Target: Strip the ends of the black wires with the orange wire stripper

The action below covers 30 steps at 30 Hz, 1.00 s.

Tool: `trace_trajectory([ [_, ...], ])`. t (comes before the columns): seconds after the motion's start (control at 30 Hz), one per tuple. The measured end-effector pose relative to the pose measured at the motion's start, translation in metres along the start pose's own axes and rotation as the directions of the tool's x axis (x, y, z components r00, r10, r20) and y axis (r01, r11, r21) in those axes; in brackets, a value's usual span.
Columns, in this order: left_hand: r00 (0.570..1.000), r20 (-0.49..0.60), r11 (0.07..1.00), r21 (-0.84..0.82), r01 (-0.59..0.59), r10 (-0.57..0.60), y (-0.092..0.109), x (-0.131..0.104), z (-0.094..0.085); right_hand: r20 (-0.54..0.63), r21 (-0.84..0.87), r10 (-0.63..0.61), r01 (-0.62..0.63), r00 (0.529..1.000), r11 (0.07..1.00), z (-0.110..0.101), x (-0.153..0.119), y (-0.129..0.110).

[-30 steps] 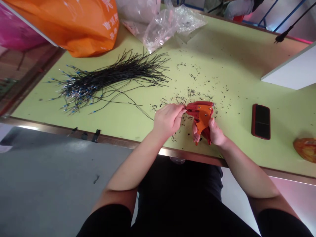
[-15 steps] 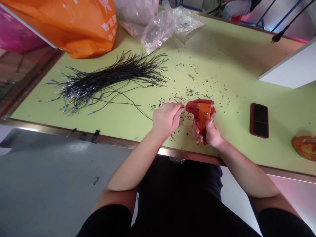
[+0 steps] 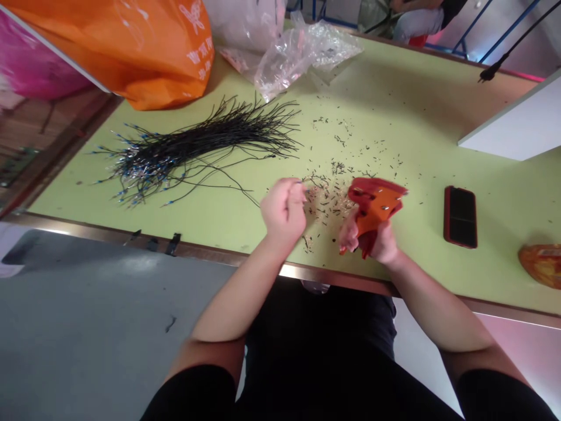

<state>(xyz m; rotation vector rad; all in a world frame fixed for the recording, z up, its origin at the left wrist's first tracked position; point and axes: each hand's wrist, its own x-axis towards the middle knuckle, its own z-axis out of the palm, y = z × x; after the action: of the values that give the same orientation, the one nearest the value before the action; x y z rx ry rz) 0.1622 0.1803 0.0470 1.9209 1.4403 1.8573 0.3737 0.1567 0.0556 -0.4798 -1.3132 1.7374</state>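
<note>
My left hand [image 3: 284,211] is closed on a thin black wire [image 3: 239,186], whose length trails off leftward toward the bundle; its tip is hard to make out among the fingers. In my right hand [image 3: 368,238] is a red and orange wire stripper [image 3: 379,202], gripped by its handles with the jaws facing left. A gap separates the jaws from my left hand. Left of both hands lies a large bundle of black wires [image 3: 210,133], with blue and shiny metal ends at its left side. Short black offcuts [image 3: 337,168] are scattered around the stripper.
A red-edged phone [image 3: 460,216] and an orange container [image 3: 541,264] lie to the right. Behind the wires stand an orange bag [image 3: 162,64] and clear plastic bags [image 3: 287,55]. A white panel [image 3: 517,120] juts in at right, near a hanging plug [image 3: 489,71]. Another person sits beyond the table.
The wire stripper has moved right and tilted, away from my left hand. My left hand has drawn slightly left and turned, still holding the wire. The whole view has shifted a little.
</note>
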Motion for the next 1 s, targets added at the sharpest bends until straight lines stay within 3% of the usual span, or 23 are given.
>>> trace_trajectory([
  [0.1, 0.997, -0.071, 0.998, 0.065, -0.003, 0.007, -0.001, 0.002, -0.003, -0.137, 0.012, -0.080, 0.083, 0.987, 0.997, -0.002, 0.002, -0.008],
  [0.2, 0.988, 0.062, 0.982, 0.118, -0.146, 0.140, 0.004, 0.002, 0.000, -0.214, -0.041, -0.082, 0.074, 0.973, 0.996, -0.003, 0.003, -0.008],
  [0.3, 0.961, 0.178, 0.964, 0.121, -0.237, 0.213, 0.010, -0.001, 0.006, -0.198, -0.093, -0.065, 0.047, 0.978, 0.995, -0.002, 0.002, 0.001],
  [0.5, 0.910, 0.267, 0.937, 0.061, -0.344, 0.317, 0.015, -0.004, 0.009, -0.072, -0.064, -0.040, 0.035, 0.997, 0.997, -0.004, -0.003, 0.015],
  [0.83, 0.882, 0.279, 0.915, 0.031, -0.402, 0.379, 0.024, -0.003, 0.006, -0.247, -0.116, 0.090, -0.122, 0.965, 0.986, -0.005, -0.004, 0.021],
  [1.0, 0.880, 0.269, 0.908, 0.043, -0.418, 0.392, 0.023, -0.003, 0.007, -0.235, -0.145, 0.098, -0.134, 0.967, 0.980, -0.007, -0.005, 0.022],
])
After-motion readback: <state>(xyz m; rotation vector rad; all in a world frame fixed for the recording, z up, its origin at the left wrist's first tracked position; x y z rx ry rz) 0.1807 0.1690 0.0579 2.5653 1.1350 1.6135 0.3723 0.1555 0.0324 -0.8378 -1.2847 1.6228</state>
